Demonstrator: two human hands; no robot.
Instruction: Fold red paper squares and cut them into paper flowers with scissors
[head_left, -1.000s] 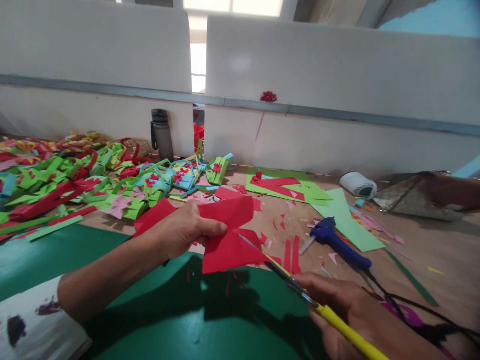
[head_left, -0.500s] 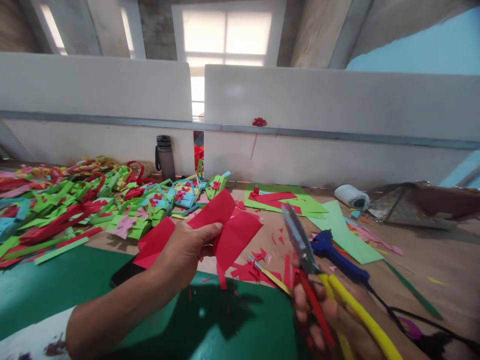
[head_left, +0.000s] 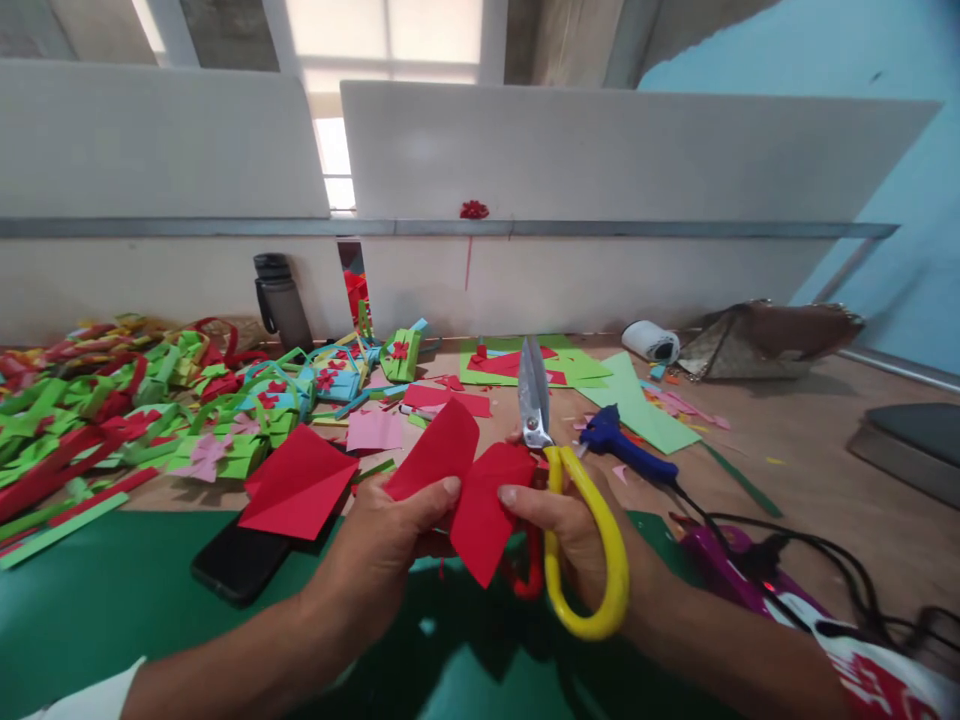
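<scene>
Between both hands is a folded, cut piece of red paper [head_left: 486, 515]. My left hand [head_left: 397, 530] pinches its left part between thumb and fingers. My right hand [head_left: 570, 530] pinches the right edge and also carries the scissors [head_left: 589, 560], whose blades point up and away; one handle is yellow, the other red and partly hidden. Left of my left hand, another creased red sheet [head_left: 298, 482] lies over a black phone [head_left: 238, 560]. Beneath the hands is a green mat [head_left: 150, 610].
Paper bags and strips in green, red and blue [head_left: 217, 430] heap up at left, near a dark bottle [head_left: 283, 300]. At right are a blue glue gun [head_left: 630, 445], a purple power strip [head_left: 739, 560] with cables, and a handbag [head_left: 765, 340]. White panels [head_left: 600, 170] stand behind.
My right hand has come in from the right with the scissors and now grips the red paper too. The scissors have turned more upright. The view has swung to the right.
</scene>
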